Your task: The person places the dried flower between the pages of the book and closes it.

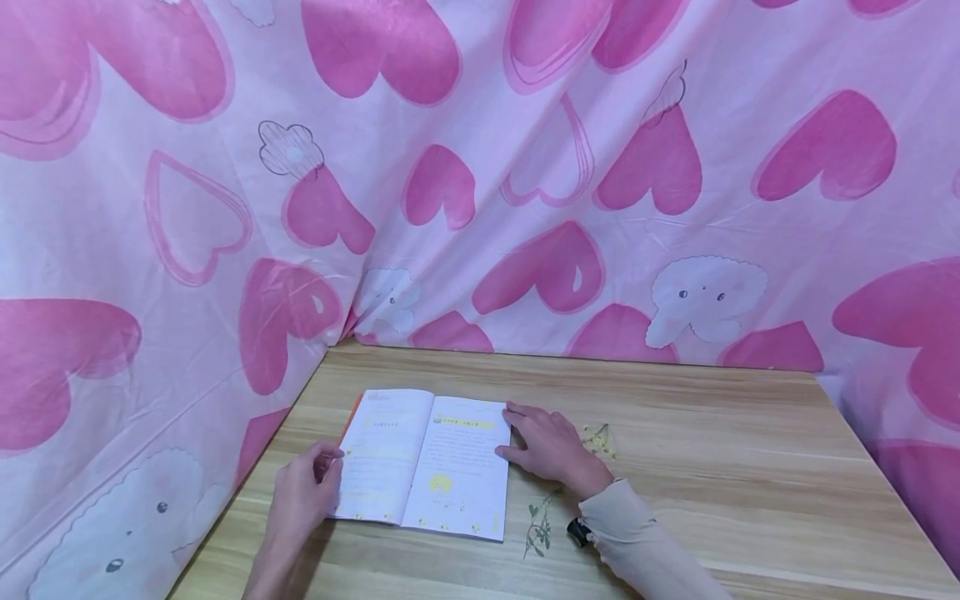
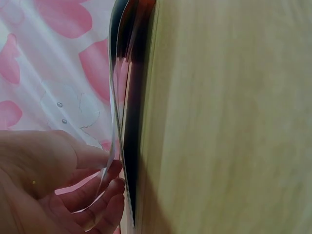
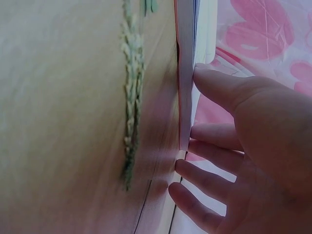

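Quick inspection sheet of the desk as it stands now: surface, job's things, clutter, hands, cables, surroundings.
Surface: wooden table, light grain, bare at the right.
Job's things: open book lying flat near the left edge, printed pages with yellow marks.
Clutter: green dried sprig in front of the book's right corner; small yellow flower sprig beside the right hand.
Hands: left hand holds the book's left page edge, fingers curled under a lifted sheet; right hand rests flat on the right page edge, fingers straight. A small black object sits at the right sleeve's cuff; cannot tell what.
Cables: nothing seen.
Surroundings: pink heart-print cloth hung behind and at both sides.
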Motion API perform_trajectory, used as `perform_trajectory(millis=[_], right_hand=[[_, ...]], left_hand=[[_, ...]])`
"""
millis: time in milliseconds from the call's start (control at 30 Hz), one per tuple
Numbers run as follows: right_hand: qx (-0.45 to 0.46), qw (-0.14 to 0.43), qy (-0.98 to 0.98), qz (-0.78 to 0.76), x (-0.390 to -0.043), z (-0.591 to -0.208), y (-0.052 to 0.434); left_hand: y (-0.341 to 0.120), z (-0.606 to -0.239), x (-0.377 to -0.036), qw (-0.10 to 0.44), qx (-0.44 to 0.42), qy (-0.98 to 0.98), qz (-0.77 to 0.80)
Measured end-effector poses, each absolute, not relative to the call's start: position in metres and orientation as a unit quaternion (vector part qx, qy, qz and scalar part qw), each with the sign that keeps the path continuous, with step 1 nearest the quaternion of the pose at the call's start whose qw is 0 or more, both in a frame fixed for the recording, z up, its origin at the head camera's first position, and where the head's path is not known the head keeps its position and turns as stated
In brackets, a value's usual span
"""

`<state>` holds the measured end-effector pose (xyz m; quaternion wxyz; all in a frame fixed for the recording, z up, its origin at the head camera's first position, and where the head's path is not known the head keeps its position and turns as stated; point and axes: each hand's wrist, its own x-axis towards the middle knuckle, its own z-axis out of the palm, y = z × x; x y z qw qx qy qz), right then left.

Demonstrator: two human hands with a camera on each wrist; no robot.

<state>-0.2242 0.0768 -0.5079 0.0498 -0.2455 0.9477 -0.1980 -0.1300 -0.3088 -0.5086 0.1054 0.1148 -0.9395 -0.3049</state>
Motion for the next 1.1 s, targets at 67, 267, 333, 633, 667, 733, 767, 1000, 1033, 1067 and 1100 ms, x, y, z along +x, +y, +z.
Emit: perform_trajectory(millis=[67, 267, 333, 633, 667, 733, 767, 1000, 1033, 1067, 1100], right_hand=[[-0.244, 0.052, 0.948, -0.197, -0.224, -0.508, 0.077], [-0.237, 0.054, 0.950, -0.196, -0.225, -0.508, 0.077], [-0.237, 0.055, 0.950, -0.197, -0.225, -0.508, 0.077], [-0.240, 0.053, 0.949, -0.198, -0.225, -0.510, 0.077], [-0.240, 0.053, 0.949, -0.199, -0.225, -0.510, 0.077], [-0.240, 0.053, 0.949, -0.199, -0.225, -0.510, 0.077], [-0.239, 0.053, 0.949, -0.200, -0.225, -0.510, 0.077], [-0.237, 0.053, 0.950, -0.197, -0.225, -0.509, 0.076], [-0.236, 0.053, 0.950, -0.198, -0.225, -0.509, 0.076], [-0.236, 0.054, 0.950, -0.199, -0.225, -0.509, 0.076], [-0.235, 0.055, 0.950, -0.199, -0.225, -0.509, 0.076]], left_hand=[[-0.309, -0.508, -0.130, 0.105, 0.117, -0.941, -0.299], [-0.307, -0.509, -0.134, 0.102, 0.105, -0.950, -0.276], [-0.305, -0.509, -0.136, 0.094, 0.101, -0.953, -0.268], [-0.298, -0.508, -0.137, 0.083, 0.074, -0.972, -0.205], [-0.297, -0.508, -0.136, 0.084, 0.069, -0.973, -0.203], [-0.296, -0.507, -0.135, 0.087, 0.063, -0.974, -0.199], [-0.295, -0.507, -0.135, 0.087, 0.062, -0.975, -0.196], [-0.285, -0.512, -0.141, 0.111, 0.032, -0.982, -0.146], [-0.283, -0.513, -0.143, 0.121, 0.019, -0.982, -0.146], [-0.282, -0.514, -0.146, 0.129, 0.001, -0.981, -0.142], [-0.281, -0.515, -0.148, 0.138, -0.023, -0.980, -0.140]])
